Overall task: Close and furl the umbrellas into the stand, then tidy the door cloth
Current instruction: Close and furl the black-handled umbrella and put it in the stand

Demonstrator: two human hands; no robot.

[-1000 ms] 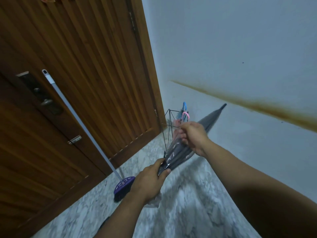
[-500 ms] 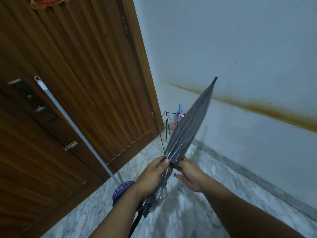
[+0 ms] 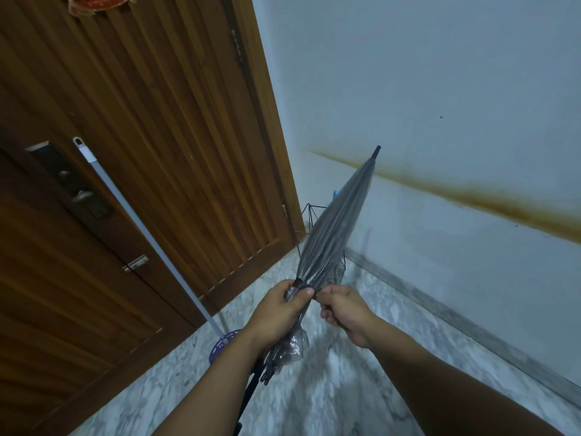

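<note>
A closed grey translucent umbrella (image 3: 334, 228) points up and away, its tip near the stained wall. My left hand (image 3: 279, 313) grips the gathered canopy low down, near a dark strap band. Just to the right, my right hand (image 3: 344, 309) pinches the canopy folds at the same height. The umbrella's shaft runs down between my forearms. Behind the canopy, in the corner, stands a black wire stand (image 3: 309, 212); a blue umbrella tip (image 3: 335, 193) shows in it.
A brown slatted wooden door (image 3: 163, 127) fills the left side. A mop with a white pole (image 3: 141, 228) and purple head (image 3: 221, 344) leans on it. The white wall (image 3: 440, 89) with a rusty stain is on the right. The floor is grey marble.
The umbrella swung from level to pointing upward. My right hand slid from the middle of the canopy down to beside my left hand, and now pinches the folds.
</note>
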